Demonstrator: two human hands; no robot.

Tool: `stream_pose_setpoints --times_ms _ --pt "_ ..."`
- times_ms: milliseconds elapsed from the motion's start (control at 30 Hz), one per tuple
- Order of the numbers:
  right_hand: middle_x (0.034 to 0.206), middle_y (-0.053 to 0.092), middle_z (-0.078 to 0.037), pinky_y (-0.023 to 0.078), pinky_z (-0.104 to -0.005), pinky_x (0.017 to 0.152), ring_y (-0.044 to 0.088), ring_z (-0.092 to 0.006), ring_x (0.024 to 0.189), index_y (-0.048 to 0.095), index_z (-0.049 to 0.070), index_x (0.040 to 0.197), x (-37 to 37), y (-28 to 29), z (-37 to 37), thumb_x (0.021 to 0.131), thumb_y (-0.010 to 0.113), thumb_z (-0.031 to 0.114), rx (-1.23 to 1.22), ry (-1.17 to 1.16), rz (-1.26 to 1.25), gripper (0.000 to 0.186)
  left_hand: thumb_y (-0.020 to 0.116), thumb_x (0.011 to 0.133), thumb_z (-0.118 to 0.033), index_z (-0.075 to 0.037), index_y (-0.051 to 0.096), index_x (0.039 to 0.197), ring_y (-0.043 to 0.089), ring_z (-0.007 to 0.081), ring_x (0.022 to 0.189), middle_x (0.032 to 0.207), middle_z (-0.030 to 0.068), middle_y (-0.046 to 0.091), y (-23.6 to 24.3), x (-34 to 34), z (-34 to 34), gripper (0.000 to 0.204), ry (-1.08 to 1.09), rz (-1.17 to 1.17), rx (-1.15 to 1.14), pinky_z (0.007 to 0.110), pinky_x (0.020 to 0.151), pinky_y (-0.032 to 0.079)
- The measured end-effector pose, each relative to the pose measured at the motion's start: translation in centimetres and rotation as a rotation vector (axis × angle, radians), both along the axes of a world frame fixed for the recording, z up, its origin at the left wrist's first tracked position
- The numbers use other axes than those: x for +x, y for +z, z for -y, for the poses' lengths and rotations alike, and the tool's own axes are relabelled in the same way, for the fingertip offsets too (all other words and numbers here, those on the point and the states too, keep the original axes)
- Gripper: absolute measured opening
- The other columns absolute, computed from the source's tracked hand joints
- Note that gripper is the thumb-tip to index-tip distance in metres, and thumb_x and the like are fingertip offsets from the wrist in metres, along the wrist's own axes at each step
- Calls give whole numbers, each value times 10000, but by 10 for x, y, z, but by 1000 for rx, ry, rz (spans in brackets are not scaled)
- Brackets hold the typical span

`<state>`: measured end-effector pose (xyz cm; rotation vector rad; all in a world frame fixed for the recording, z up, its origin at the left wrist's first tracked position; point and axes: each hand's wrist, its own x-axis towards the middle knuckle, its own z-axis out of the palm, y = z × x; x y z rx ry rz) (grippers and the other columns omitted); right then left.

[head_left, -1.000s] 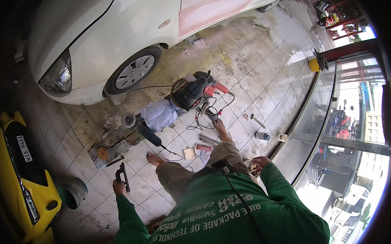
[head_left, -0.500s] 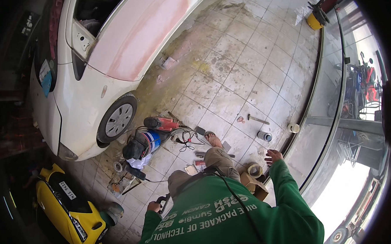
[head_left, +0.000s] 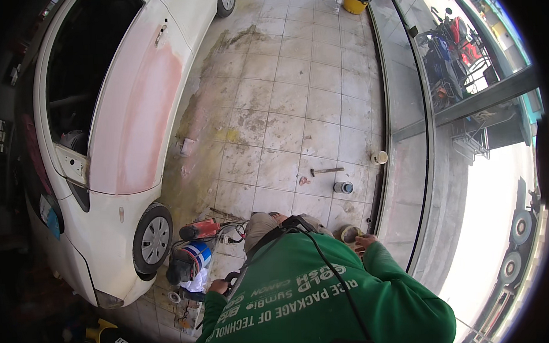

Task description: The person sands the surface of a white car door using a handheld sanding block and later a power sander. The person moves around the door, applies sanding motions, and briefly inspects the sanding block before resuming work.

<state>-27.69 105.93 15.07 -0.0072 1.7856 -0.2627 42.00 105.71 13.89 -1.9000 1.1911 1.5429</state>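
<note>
My left hand (head_left: pixel 218 286) grips a dark hand tool (head_left: pixel 231 277) at my side, partly hidden by my green-sleeved arm and body. My right hand (head_left: pixel 364 243) hangs in front of a tape roll (head_left: pixel 349 234), its fingers loosely bent and apart. Beyond my legs, a red power tool (head_left: pixel 200 230) with cords lies by a blue bucket (head_left: pixel 200 254) and a crumpled white cloth (head_left: pixel 196 282). A hammer (head_left: pixel 328 170), a blue-labelled can (head_left: pixel 343 187) and a cream container (head_left: pixel 379 158) are on the floor ahead.
A white car (head_left: pixel 112 240) with a pink-filled door (head_left: pixel 144 122) fills the left, above part of a yellow body panel (head_left: pixel 101 335). Tiled floor (head_left: pixel 271 98) stretches forward to a yellow bucket (head_left: pixel 355 2). Glass panels (head_left: pixel 403 68) line the right, with motorcycles (head_left: pixel 459 53) behind them.
The view has swung along the car's side, bringing more door and floor ahead into sight. My right hand has lowered toward my side; my left still grips the dark tool.
</note>
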Motion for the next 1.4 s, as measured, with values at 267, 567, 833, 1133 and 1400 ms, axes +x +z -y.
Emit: stream_pose_setpoints --times_ms 267,567,833,1133,1400 --pt "1110 703 -130 584 -456 700 716 -302 841 623 26 1293 1 2 60 958 706 348 -150 -55 -30 472 580 894 -342 -66 770 1065 737 277 856 953 138 768 -27 -18 41 375 -68 -32 4 414 766 552" --pt "1179 701 -129 571 -426 695 720 -294 888 625 45 1323 9 -6 125 942 720 339 -86 408 -94 491 540 978 -558 -55 731 1133 681 290 943 1039 148 722 40 -59 117 560 125 -20 326 418 840 501" --pt "1204 701 -122 560 -390 683 732 -279 888 612 59 1349 32 22 362 951 715 329 -263 348 -104 492 576 967 -589 -95 762 1086 662 212 870 961 110 737 0 -64 149 541 297 -136 317 390 803 502" --pt "1170 713 -126 592 -378 623 744 -270 875 625 44 1328 112 -17 455 959 718 316 -325 379 48 467 744 806 -643 -13 724 1165 676 333 1070 1168 176 723 41 11 242 725 222 54 161 424 925 496" --pt "1091 721 -133 606 -426 694 729 -301 888 666 97 1248 -16 -125 516 948 676 334 -508 1445 -7 382 709 816 -632 -18 739 1160 691 358 1056 1173 218 715 23 -37 289 704 496 99 44 439 917 509"
